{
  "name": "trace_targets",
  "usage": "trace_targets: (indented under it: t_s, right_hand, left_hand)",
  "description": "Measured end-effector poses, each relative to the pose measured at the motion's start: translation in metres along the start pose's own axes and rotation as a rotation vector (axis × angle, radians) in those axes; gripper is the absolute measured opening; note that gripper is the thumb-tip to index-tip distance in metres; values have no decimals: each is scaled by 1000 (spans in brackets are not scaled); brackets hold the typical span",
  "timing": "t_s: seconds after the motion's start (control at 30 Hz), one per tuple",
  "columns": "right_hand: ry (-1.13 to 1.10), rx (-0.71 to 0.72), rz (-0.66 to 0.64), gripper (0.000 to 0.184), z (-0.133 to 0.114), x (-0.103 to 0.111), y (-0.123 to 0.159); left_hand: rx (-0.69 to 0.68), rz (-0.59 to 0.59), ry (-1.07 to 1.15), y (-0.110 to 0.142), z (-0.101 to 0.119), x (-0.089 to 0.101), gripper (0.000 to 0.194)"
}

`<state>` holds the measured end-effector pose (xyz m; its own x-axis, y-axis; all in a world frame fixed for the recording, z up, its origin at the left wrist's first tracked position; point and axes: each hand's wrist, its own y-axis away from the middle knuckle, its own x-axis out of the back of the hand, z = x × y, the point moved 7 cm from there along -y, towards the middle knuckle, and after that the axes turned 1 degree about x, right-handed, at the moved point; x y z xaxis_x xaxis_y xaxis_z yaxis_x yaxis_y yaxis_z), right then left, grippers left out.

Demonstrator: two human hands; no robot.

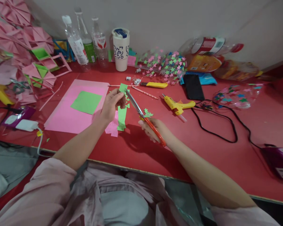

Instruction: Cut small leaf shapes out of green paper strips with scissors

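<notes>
My left hand (113, 103) pinches a small piece of green paper (123, 87) above the table. In my right hand (154, 129) is a pair of scissors (148, 121) with red handles, its blades pointing up and left with the tips at the green paper. Whether the blades are parted is hard to make out. Below my left hand lie a green paper strip (122, 121) and a cut pink paper piece (112, 125). Small green paper cutouts (148, 113) lie just beyond my right hand.
A green square (86, 102) rests on a pink sheet (61, 117) at left. To the right are a yellow glue gun (178, 106) with a black cord, a yellow cutter (155, 85) and a phone (193, 87). Bottles and a white tumbler (121, 51) stand along the wall.
</notes>
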<state>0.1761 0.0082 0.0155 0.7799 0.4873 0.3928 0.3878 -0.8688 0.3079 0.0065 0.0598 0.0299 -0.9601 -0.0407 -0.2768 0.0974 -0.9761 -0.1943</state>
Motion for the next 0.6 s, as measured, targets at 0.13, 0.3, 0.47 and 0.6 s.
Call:
trace_targets:
  t_s: [0.13, 0.3, 0.47, 0.6]
  right_hand:
    - [14, 3, 2, 47, 3, 0, -1]
    - [18, 9, 20, 46, 5, 0, -2]
    - [25, -1, 4, 47, 6, 0, -2]
    - [-25, -10, -38, 47, 6, -2, -2]
  left_hand:
    - [25, 8, 30, 1, -2, -1, 16]
    - [28, 62, 57, -1, -1, 2, 16]
    - [43, 102, 40, 1, -1, 4, 18]
    - [4, 109, 20, 1, 1, 5, 15]
